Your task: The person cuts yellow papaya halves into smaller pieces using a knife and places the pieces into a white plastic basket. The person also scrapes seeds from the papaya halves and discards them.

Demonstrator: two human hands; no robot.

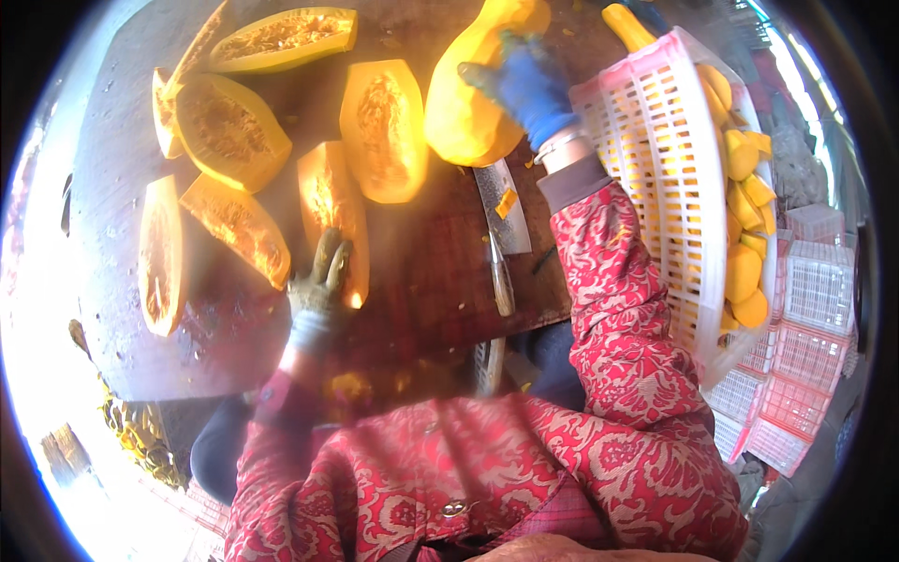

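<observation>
My left hand (319, 281), in a dirty work glove, rests its fingers on the lower cut face of a long squash wedge (325, 179). Its thumb is hidden, so a grip cannot be made out. My right hand (523, 84), in a blue glove, lies with thumb spread against the side of a large uncut yellow squash (460, 105). Just below that squash, a broad knife blade (516, 228) lies flat with an orange scrap (506, 203) on it. A knife handle (501, 281) extends towards me. Between the hands sits a halved squash (383, 133), cut side up.
Several more cut squash pieces (228, 130) lie at the left of the table (232, 351). To the right, a tilted slatted plastic crate (653, 140) holds squash chunks (744, 274). Beyond it stand stacked crates (818, 288). Another knife (494, 365) is below the table's near edge.
</observation>
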